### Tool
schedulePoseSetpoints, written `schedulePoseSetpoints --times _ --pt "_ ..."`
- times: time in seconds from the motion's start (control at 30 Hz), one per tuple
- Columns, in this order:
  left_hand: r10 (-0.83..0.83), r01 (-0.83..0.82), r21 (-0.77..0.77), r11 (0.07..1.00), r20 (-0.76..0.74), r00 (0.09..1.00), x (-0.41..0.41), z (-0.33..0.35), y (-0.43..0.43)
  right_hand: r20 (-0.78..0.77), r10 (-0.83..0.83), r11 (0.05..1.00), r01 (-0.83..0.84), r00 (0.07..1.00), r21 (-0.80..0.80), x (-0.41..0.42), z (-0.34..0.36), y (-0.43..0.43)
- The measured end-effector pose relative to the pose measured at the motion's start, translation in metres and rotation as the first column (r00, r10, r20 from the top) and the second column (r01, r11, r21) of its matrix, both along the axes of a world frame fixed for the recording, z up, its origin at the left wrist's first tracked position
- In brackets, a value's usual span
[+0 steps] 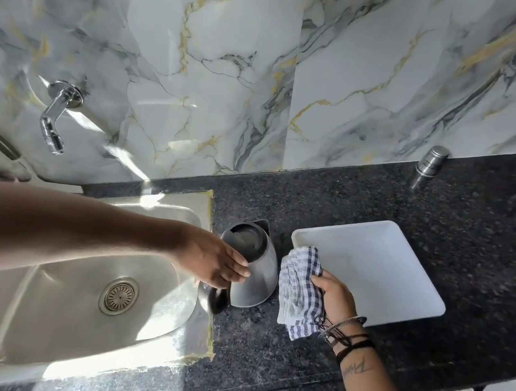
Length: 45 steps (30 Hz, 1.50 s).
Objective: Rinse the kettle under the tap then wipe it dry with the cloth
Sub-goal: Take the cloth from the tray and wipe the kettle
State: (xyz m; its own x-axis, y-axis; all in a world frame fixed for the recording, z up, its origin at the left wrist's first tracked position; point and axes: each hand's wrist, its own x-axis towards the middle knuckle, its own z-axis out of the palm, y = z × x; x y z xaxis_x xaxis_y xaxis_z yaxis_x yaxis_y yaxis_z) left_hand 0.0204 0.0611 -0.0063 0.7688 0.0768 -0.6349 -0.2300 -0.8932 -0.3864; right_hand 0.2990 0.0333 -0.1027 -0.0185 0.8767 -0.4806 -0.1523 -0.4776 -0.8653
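Observation:
A steel kettle [255, 269] with a black handle stands upright on the dark granite counter, just right of the sink [39, 306]. Its lid is off or open, and the inside shows. My left hand [212, 262] rests on the kettle's left side near the rim, fingers stretched over it. A blue-and-white checked cloth [297, 289] is bunched in my right hand [335, 295], right beside the kettle's right flank. The chrome tap [56, 116] juts from the marble wall above the sink, with no water running.
A white rectangular tray [383, 269] lies on the counter right of the kettle, behind my right hand. A small steel canister [431, 162] stands at the back wall. The sink drain [119, 295] sits mid-basin. The counter's front edge runs along the bottom right.

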Motion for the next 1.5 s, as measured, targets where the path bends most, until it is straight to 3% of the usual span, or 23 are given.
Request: schedulePoseSetpoints --times 0.07,0.13,0.23,0.3,0.4,0.57,0.83,0.9,0.97,1.03,1.13,1.27,1.4,1.5 --pt "0.003 0.000 -0.037 0.999 0.099 0.995 0.012 -0.001 0.000 -0.001 -0.020 1.000 0.020 1.000 0.011 0.005 0.002 0.003" --pt "0.216 -0.186 -0.176 0.967 0.172 0.961 0.025 0.003 0.004 -0.011 -0.029 0.999 0.029 1.000 0.026 0.009 0.007 0.007" --pt "0.630 -0.524 -0.377 0.763 0.256 0.733 0.046 0.016 0.015 -0.062 -0.046 0.998 0.049 0.997 0.042 0.018 0.017 0.015" --pt "0.742 -0.618 -0.419 0.665 0.282 0.608 0.063 0.021 0.025 -0.081 -0.060 0.997 0.064 0.995 0.051 0.023 0.022 0.021" --pt "0.812 -0.709 -0.397 0.583 0.291 0.506 0.091 0.024 0.043 -0.099 -0.070 0.995 0.077 0.993 0.065 0.030 0.026 0.029" --pt "0.897 -0.810 -0.385 0.442 0.164 0.411 0.116 0.014 0.071 -0.086 -0.083 0.995 0.088 0.993 0.056 0.039 0.024 0.026" --pt "0.935 -0.837 -0.452 0.309 0.304 0.181 0.102 -0.005 0.078 0.049 -0.096 0.991 0.090 0.994 0.101 0.028 0.021 -0.002" --pt "0.925 -0.791 -0.504 0.347 0.324 0.200 0.084 -0.010 0.069 0.078 -0.125 0.985 0.114 0.989 0.128 0.014 0.018 -0.011" --pt "0.854 -0.689 -0.530 0.494 0.442 0.273 0.057 -0.012 0.054 0.107 -0.162 0.976 0.143 0.981 0.166 -0.005 0.009 -0.019" --pt "0.813 -0.582 -0.578 0.572 0.491 0.313 0.028 -0.014 0.036 0.137 -0.185 0.966 0.155 0.973 0.206 -0.027 0.001 -0.025" --pt "0.862 -0.572 -0.646 0.505 0.348 0.368 -0.001 -0.016 0.011 0.168 -0.204 0.955 0.158 0.965 0.250 -0.065 -0.008 -0.032" --pt "0.920 -0.572 -0.725 0.385 0.256 0.295 -0.003 -0.017 0.007 0.155 -0.115 0.947 0.061 0.981 0.316 -0.121 -0.008 -0.043" --pt "0.926 -0.563 -0.747 0.354 0.197 0.322 -0.008 -0.016 0.015 0.295 -0.147 0.931 0.030 0.944 0.365 -0.140 -0.014 -0.042" --pt "0.941 -0.559 -0.771 0.307 0.157 0.300 -0.010 -0.012 0.019 0.187 -0.148 0.953 0.090 0.971 0.288 -0.126 -0.020 -0.024"
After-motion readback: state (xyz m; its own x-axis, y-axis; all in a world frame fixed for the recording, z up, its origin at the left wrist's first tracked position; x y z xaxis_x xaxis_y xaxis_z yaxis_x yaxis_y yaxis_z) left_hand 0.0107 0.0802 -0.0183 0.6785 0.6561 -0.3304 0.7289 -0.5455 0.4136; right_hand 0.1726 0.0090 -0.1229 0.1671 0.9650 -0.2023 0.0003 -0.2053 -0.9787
